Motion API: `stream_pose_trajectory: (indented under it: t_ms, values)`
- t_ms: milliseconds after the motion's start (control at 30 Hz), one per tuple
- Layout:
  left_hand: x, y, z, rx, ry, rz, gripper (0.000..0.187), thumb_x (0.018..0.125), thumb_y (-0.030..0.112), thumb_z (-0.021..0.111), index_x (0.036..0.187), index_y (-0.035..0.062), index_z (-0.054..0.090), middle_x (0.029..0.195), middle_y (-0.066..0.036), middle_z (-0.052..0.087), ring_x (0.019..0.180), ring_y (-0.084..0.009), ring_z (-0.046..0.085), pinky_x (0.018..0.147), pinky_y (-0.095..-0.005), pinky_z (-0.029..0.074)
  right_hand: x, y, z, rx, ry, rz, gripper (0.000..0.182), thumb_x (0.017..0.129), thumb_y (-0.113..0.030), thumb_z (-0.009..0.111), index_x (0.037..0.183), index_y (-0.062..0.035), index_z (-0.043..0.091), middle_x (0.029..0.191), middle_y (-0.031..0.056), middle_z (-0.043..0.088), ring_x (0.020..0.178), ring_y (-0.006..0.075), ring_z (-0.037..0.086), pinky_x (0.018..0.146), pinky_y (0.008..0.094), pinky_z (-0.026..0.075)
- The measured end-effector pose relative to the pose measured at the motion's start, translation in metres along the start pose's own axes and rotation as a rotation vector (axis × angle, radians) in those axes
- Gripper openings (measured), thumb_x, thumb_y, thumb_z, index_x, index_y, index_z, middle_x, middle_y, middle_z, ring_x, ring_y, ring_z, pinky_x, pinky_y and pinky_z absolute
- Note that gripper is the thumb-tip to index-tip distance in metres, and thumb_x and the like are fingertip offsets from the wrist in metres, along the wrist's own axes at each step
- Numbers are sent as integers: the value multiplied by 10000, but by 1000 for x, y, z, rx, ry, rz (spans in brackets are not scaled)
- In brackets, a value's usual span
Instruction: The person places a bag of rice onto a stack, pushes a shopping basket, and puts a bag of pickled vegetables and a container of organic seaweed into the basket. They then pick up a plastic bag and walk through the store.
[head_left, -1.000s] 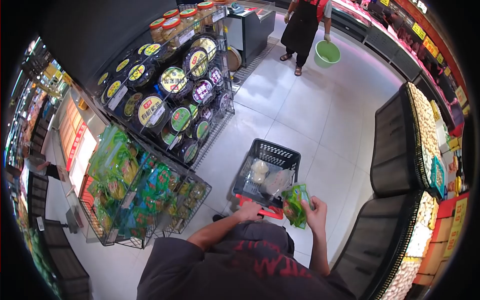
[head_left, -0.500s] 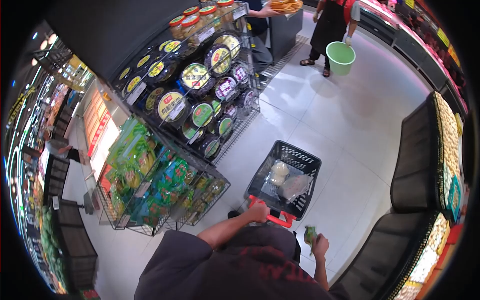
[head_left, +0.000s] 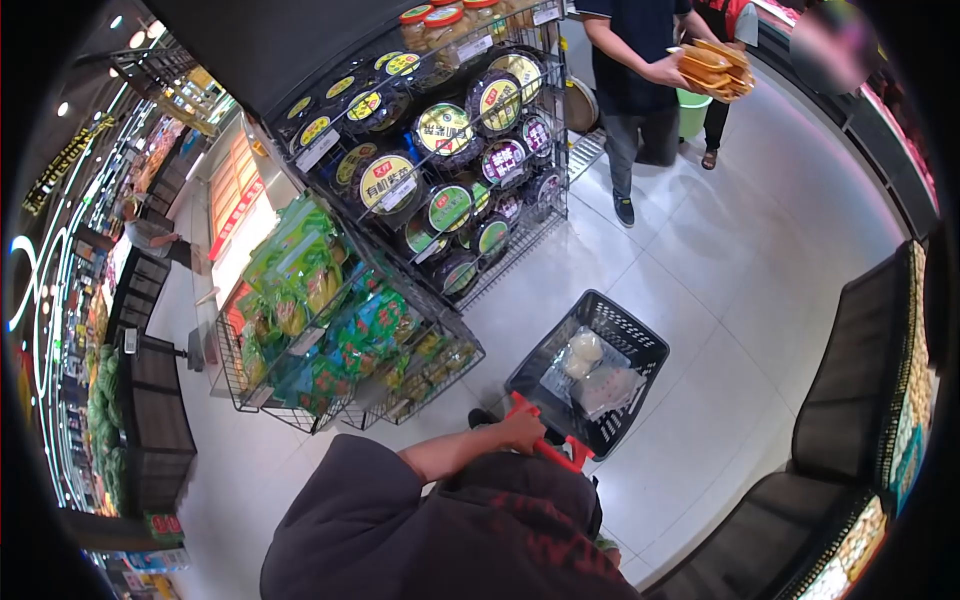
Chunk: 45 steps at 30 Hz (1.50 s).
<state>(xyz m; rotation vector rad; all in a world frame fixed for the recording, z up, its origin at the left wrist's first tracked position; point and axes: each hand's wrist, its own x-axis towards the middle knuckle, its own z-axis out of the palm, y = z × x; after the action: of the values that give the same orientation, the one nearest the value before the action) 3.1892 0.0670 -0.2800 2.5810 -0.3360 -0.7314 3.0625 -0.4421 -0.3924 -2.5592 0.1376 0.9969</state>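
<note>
My left hand (head_left: 522,430) is closed around the red handle (head_left: 558,455) of a black shopping basket (head_left: 630,323). Inside the basket lie a clear bag with pale round items (head_left: 584,352) and a clear pack with pinkish contents (head_left: 612,390). Low in the view, my right hand (head_left: 614,555) is almost wholly hidden by my dark shirt. Only a sliver of it shows, beside a bit of the green packet (head_left: 603,544) that it grips in the earlier frame.
A wire rack (head_left: 465,300) of round packs and jars stands ahead left, above green bagged goods (head_left: 300,270). One person ahead carries a stack of orange-brown pieces (head_left: 715,70); another stands behind by a green bucket (head_left: 692,115). Dark display bins (head_left: 850,370) line the right.
The person with the orange-brown stack has stepped out from behind the rack, partly covering the bucket and the other person. My right hand has drawn back beneath my shirt. My left hand keeps the handle.
</note>
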Motion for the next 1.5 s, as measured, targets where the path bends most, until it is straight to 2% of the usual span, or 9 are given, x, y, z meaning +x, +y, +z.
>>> stream_pose_trajectory:
  t_ms: [67,133,200,567,833,967,1133,1333,1500]
  values:
    - [1,6,-8,14,-51,-57,232,651,254,694,798,76,718,843,-158,684,865,-348,676,750,-471,528,7,5,7,198,-85,-48,267,806,-184,654,835,82,651,634,217,662,495,320,674,553,428,594]
    - [2,8,-10,27,-103,-111,267,657,281,708,809,62,715,890,-158,709,884,-334,691,799,-453,531,20,-2,4,511,-254,233,244,820,-128,649,884,106,617,616,216,644,449,298,652,432,400,570]
    - [2,8,-8,45,-104,-95,258,658,276,705,826,81,726,899,-154,711,891,-333,692,809,-455,526,11,-67,-52,457,-229,186,228,846,-87,615,927,125,588,608,205,636,458,298,655,367,377,542]
    - [-4,4,-22,-57,-161,-76,350,694,404,691,831,86,740,861,-187,710,843,-364,696,746,-484,544,80,-119,-68,407,-276,120,192,850,-39,624,783,140,608,616,201,646,469,284,665,386,368,543]
    - [-10,-9,-29,-79,-117,1,640,729,620,695,878,-2,730,917,-227,708,874,-403,692,787,-480,553,55,-149,-77,178,-353,135,294,872,-155,609,777,123,634,643,197,669,497,275,680,445,372,577]
    - [-9,-21,-20,-101,-57,57,649,728,618,693,871,-14,727,906,-230,708,875,-390,697,788,-470,557,12,-206,-77,-39,-236,-104,260,852,-130,608,780,117,642,648,197,677,529,273,694,465,369,581]
    - [5,-37,-7,-122,-104,141,532,758,531,672,861,13,733,875,-226,705,832,-389,698,760,-485,564,-2,-165,-24,-108,-188,-259,201,818,-70,597,778,122,642,649,199,681,551,279,701,480,372,580]
    - [2,-40,-28,-184,-174,177,325,738,304,697,860,5,733,877,-201,709,850,-360,698,782,-469,559,-29,-267,-61,-139,-542,113,154,789,-39,600,773,108,642,641,180,681,538,263,691,478,363,566]
    - [4,-47,-23,-192,-162,223,317,740,299,688,859,9,735,871,-222,707,839,-375,701,769,-467,558,-18,-278,-85,99,-589,286,225,831,-140,652,751,71,654,611,144,661,483,220,655,442,345,539]
